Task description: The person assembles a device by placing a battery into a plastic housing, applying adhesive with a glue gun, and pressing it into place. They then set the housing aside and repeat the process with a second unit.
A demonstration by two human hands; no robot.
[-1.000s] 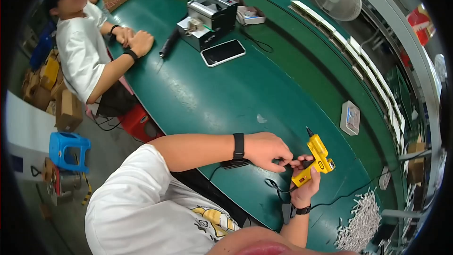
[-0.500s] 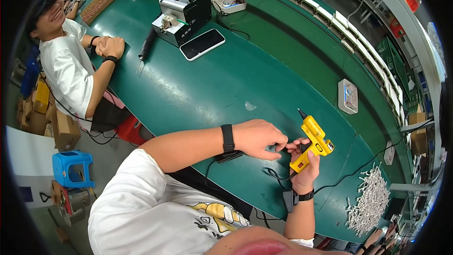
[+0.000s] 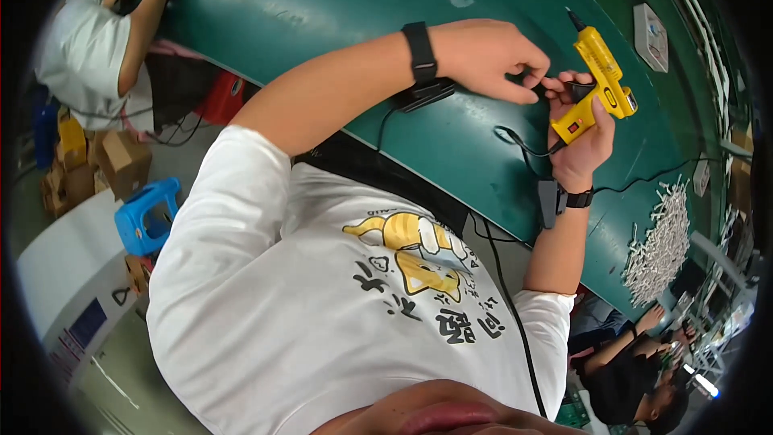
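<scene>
A yellow hot glue gun (image 3: 597, 58) with a black nozzle is held by its handle in my right hand (image 3: 586, 145). Its nozzle points up and away from me, and the thumb lies along the handle's side. My left hand (image 3: 483, 56) hovers just left of it over the green table (image 3: 322, 48). Its fingers are loosely curled and the thumb stands apart from the index finger. No held thing shows there. The left fingertips come close to the right fingertips; whether they touch I cannot tell. A black cord (image 3: 523, 145) loops from the handle's base.
Right of my right forearm lies a pile of small white parts (image 3: 659, 250). A white tray (image 3: 651, 38) stands beyond the gun. A person in a white shirt (image 3: 84, 56) rests their arms at the table's far left. A blue stool (image 3: 149, 213) stands on the floor. Other people work at lower right.
The view has tilted down toward my body, so hands and table appear higher, and the soldering box and phone have left the picture. My grip on the glue gun stays the same.
</scene>
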